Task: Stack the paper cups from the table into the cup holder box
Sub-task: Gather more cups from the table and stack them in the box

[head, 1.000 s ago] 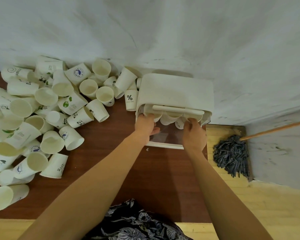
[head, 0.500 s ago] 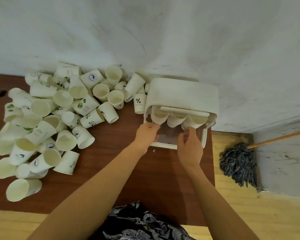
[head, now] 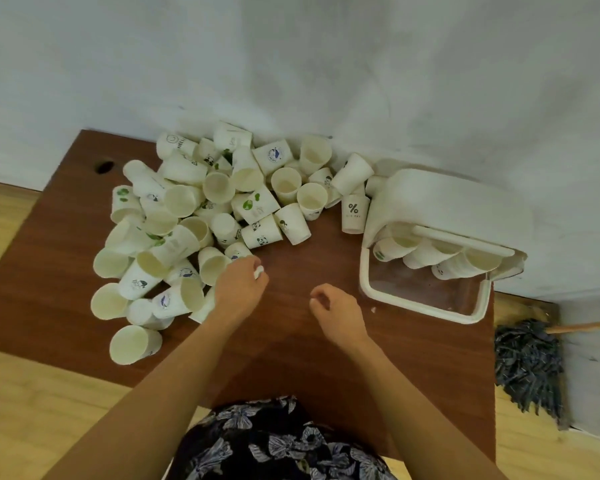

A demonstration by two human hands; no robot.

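Dozens of paper cups (head: 201, 216) lie heaped on the desk's (head: 291, 355) left half, where the left hand (head: 238, 289) hovers with loosely curled fingers, apparently grasping nothing. Right hand (head: 336, 311) likewise hangs slack mid-desk; rightmost, the cup holder box (head: 444, 209) shows several cups inside.

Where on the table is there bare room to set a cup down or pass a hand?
Bare table lies between the cup pile and the cup holder box, around the left hand and right hand, down to the near edge. The far-left corner is bare too. The pile is crowded.
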